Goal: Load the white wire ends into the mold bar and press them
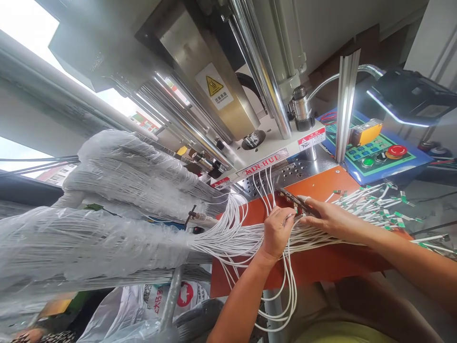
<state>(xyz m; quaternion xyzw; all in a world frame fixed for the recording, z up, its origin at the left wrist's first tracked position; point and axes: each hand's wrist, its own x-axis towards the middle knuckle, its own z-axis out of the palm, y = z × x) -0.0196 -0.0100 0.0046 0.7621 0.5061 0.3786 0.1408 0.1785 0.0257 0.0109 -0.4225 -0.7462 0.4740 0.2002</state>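
Observation:
My left hand (277,231) is closed, its thumb and fingertips pinched together on a white cable, whose end is mostly hidden by the fingers. Several loops of white cable (292,290) hang below that hand over the front edge of the orange board. My right hand (326,220) grips a dark, narrow metal fixture (298,202) with small parts set along it. The left fingertips are close beside this fixture. Under both hands runs a thick bundle of white cables (246,238). At its right end, many cable ends carry small green circuit boards (400,219).
A press with a MIN-HUI label (262,163) stands ahead, several white cables leading beneath its plate. At right is a blue control panel (378,162) with a red emergency button (397,151). Plastic-wrapped cable bundles (107,238) fill the left side. An orange board (235,281) lies below the cables.

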